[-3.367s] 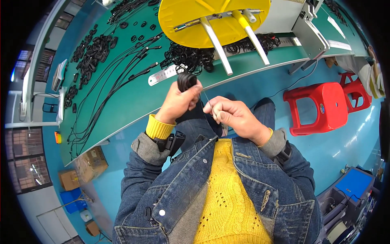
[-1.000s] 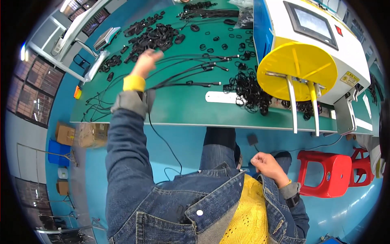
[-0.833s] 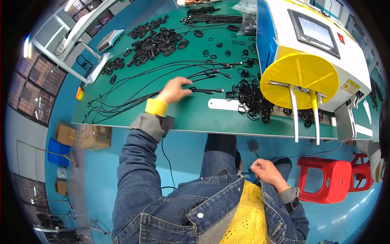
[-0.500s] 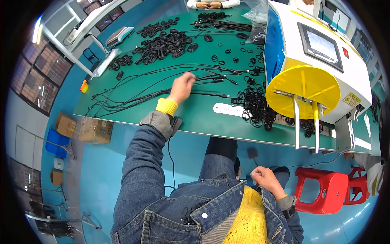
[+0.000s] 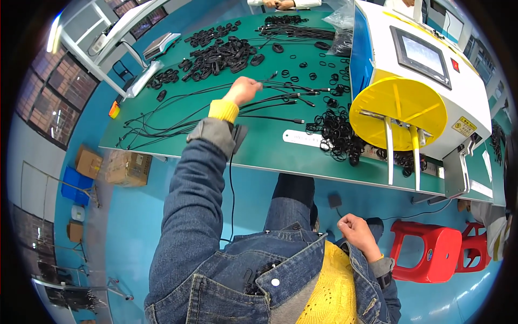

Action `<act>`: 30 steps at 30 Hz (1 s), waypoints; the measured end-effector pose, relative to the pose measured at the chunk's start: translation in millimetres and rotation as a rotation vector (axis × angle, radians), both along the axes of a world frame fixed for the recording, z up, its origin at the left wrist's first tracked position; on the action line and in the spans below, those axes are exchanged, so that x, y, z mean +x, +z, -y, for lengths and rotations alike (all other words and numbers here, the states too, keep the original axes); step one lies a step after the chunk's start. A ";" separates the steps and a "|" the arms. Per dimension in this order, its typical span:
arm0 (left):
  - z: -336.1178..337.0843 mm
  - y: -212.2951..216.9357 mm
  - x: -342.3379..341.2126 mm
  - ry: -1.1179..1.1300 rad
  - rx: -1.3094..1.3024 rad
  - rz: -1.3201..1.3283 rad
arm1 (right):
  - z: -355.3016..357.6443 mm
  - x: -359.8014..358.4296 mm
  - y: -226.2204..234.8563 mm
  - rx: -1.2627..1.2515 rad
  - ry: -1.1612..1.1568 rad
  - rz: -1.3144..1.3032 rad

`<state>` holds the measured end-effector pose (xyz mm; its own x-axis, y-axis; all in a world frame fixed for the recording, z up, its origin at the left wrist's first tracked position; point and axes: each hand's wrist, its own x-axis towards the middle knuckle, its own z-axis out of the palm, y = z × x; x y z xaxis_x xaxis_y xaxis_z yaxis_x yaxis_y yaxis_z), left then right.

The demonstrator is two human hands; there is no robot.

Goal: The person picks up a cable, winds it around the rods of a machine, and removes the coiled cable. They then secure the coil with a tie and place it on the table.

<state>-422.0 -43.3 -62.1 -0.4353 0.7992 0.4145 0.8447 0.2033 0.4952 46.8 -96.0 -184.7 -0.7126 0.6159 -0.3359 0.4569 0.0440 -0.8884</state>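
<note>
My left hand (image 5: 244, 90) is closed over the green table (image 5: 264, 156), its thumb and fingers pinched on a black cable. What looks like this cable's plug end (image 5: 273, 74) sticks up just beyond the fingertips. Beneath and beside the hand, several long black cables (image 5: 178, 125) lie loosely spread, their plug ends (image 5: 294, 121) toward the right. My right hand (image 5: 357, 235) hovers above my lap, below the table edge, with curled fingers and nothing visible in them.
Coiled cables (image 5: 218, 60) are heaped at the far left, black rings (image 5: 340, 135) nearer right, beside a ruler (image 5: 302, 138). A white machine with a yellow disc (image 5: 399, 113) stands on the right. A red stool (image 5: 426, 251) is on the floor. Another person's hands (image 5: 278, 4) rest at the far edge.
My left hand has moved farther over the table, and a cable end now stands raised by its fingers. My right hand has barely shifted.
</note>
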 end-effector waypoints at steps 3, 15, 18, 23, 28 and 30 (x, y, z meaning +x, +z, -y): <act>-10.2 16.3 -5.2 0.128 -0.139 0.146 | -2.5 7.3 1.3 0.007 -0.007 0.005; -13.6 58.1 68.1 -0.276 0.253 0.247 | -27.7 35.1 7.9 0.185 -0.137 -0.110; -10.1 90.7 158.9 -0.468 0.331 -0.080 | -37.9 48.4 51.6 0.602 -0.428 -0.342; -2.1 109.0 290.0 -0.805 0.345 -0.401 | -66.8 79.3 142.6 1.370 -0.501 -0.470; -25.3 95.8 355.5 -0.942 0.422 -0.384 | -99.1 92.0 155.4 1.631 -0.498 -0.315; -34.6 89.9 370.1 -0.927 0.398 -0.339 | -105.6 99.2 153.7 1.643 -0.508 -0.264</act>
<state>-51.9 -8.6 27.8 0.4608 0.5394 0.7048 0.6930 -0.7148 0.0940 145.9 9.6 -31.0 -0.2841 0.3293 0.9005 0.5726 0.8116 -0.1161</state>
